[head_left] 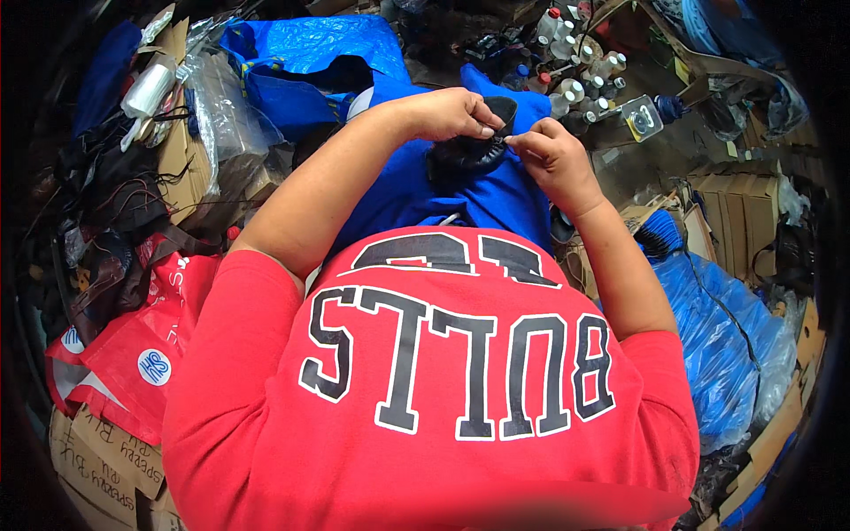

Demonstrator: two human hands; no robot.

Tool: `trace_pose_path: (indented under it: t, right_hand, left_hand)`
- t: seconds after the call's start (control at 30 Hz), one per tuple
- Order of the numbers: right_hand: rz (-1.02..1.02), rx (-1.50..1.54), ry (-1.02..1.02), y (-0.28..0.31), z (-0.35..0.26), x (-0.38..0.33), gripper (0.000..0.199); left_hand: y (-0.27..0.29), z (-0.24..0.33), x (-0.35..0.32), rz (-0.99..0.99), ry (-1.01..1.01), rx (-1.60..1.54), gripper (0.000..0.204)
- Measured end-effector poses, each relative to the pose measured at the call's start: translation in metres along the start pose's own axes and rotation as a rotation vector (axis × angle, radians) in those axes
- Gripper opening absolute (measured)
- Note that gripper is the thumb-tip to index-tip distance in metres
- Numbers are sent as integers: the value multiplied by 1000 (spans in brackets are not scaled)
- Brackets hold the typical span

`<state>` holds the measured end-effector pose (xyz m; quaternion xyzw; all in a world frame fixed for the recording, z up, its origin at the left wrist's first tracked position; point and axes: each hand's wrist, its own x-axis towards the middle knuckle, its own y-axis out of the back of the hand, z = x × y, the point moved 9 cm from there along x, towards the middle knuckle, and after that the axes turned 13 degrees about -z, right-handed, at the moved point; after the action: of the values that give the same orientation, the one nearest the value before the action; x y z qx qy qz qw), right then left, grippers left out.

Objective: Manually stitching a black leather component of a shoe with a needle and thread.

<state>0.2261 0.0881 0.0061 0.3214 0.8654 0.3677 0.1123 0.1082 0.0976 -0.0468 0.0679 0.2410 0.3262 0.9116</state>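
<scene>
A black shoe [467, 157] with a gathered, stitched-looking toe rests over my lap, on blue cloth [381, 199]. My left hand [452, 115] grips the shoe's upper edge, thumb and fingers closed on it. On the shoe's other side my right hand [556, 159] is closed in a pinch, its fingertips right by the rim. What those fingertips hold, if anything, is too small to make out. Part of the shoe's opening shows its dark inner side between the two hands.
Several small bottles [567, 93] stand ahead to the right, near a clear container [642, 118]. Left are a plastic-wrapped carton [226, 106] and a red bag [159, 327]. A blue plastic bag [708, 341] and cardboard boxes [739, 208] lie to the right.
</scene>
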Motion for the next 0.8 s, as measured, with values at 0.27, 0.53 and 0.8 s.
trace_pose_path:
  t: [0.27, 0.53, 0.8]
  right_hand:
    - [-357, -781, 22, -20, -43, 25, 14]
    - [-325, -447, -40, -9, -7, 29, 9]
    - [-270, -228, -32, -15, 4, 31, 9]
  left_hand:
    - [0, 1, 5, -43, 140, 41, 34]
    - [20, -1, 18, 133, -45, 173, 26]
    - [20, 9, 4, 292, -40, 265, 25]
